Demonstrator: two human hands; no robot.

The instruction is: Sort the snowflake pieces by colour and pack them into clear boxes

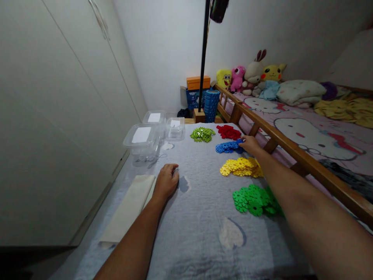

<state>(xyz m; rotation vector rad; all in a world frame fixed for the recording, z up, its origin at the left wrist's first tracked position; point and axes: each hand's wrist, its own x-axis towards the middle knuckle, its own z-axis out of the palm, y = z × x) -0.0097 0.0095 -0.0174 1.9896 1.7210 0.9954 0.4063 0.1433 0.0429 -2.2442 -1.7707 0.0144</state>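
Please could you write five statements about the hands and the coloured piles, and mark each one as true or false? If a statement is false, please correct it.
1. The right hand is at the blue pile. True.
2. The left hand holds a plastic container. False: the left hand is near the folded cream sheet, with nothing visible in it.
3. The red pile lies farther from the person than the yellow pile. True.
4. The yellow pile is the nearest to the person. False: the dark green pile is nearest.
5. The clear containers stand to the left of the coloured piles. True.
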